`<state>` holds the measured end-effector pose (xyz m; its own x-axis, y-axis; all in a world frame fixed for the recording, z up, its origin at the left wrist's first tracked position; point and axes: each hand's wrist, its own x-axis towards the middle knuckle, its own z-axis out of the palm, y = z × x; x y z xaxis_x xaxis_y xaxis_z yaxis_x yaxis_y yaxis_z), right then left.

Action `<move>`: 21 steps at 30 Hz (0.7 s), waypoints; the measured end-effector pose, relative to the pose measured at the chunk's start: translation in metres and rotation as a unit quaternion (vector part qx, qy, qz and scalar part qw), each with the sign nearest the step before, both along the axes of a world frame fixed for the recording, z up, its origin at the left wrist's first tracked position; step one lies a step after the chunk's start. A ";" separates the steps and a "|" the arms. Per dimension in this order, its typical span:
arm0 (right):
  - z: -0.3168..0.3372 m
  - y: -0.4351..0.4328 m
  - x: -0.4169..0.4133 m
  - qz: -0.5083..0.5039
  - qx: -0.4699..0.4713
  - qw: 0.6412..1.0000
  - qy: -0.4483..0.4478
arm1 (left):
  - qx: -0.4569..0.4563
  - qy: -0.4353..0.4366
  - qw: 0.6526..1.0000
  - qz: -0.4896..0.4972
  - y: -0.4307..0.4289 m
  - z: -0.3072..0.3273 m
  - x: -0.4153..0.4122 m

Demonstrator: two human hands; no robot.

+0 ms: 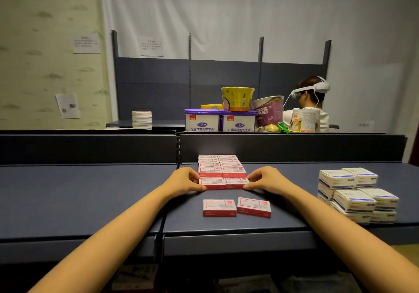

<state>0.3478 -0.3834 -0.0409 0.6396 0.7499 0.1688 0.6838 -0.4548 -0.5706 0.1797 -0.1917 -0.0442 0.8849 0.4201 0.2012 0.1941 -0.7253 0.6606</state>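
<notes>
**Q:** Where does the working pair lie, and how do your hands stand on it?

**A:** The front pair of boxes lies side by side mid-shelf, just in front of the stacked row. That row runs from the pair toward 12 o'clock, up to the back wall. Your left hand grips the pair's 9 o'clock end and your right hand its 3 o'clock end. Each thumb is set at a near corner, with the fingers curled over the far edge. Neither hand is free.

**Q:** How will these boxes handle?

**A:** Judge them light and fairly stiff: small printed cartons whose smooth faces should slide easily on the shelf. The corners would likely dent under a hard squeeze. Because the pair is two separate boxes, it may buckle at the middle seam if you lift it.

**Q:** Where should you take hold, then?

**A:** Hold it by the short outer ends, as you do now. Press inward evenly, and push the pair along the shelf rather than raising it.

**Q:** What else lies within reach?

**A:** The left loose box and the right loose box sit apart from the pair at 6 o'clock. A heap of white-and-blue boxes stands well apart at 3 o'clock.
</notes>
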 end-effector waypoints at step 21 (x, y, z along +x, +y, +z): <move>-0.005 -0.069 -0.039 0.058 0.010 0.996 0.073 | -0.068 -0.001 0.997 -0.036 -0.021 -0.002 -0.041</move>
